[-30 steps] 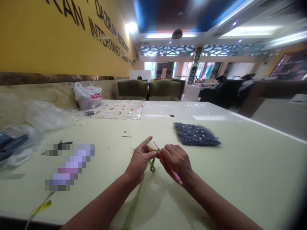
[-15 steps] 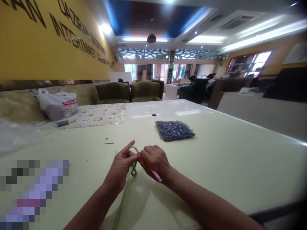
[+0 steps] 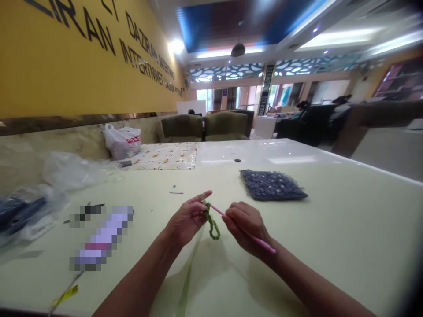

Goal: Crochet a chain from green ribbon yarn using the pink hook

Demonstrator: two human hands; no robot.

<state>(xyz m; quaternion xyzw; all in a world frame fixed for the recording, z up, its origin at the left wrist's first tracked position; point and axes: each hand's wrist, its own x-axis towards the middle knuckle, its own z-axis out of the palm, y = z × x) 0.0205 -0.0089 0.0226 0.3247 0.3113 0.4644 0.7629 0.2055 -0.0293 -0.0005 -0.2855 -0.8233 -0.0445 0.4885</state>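
My left hand [image 3: 190,216] pinches a green crocheted chain [image 3: 214,229] near its top, index finger stretched out. The lower part of the chain hangs in a loop above the table. A pale green strand of yarn [image 3: 188,279] runs down from this hand toward the table's near edge. My right hand [image 3: 246,224] is closed around a pink crochet hook [image 3: 264,245], its back end sticking out past the wrist side. The hook's front end points left and meets the chain at my left fingertips. How the yarn lies on the hook's tip is too small to tell.
A dark blue-grey knitted piece with white beads [image 3: 272,185] lies at the right. On the table [image 3: 343,246] there are a thin needle [image 3: 176,193], a pixelated purple object [image 3: 105,237] and clear plastic bags [image 3: 76,171]. A white carrier bag [image 3: 122,141] stands behind. People sit farther back.
My right hand has drawn away from the left, so more of the pink hook shows between them. The green chain hangs lower and more visibly. The camera has turned left.
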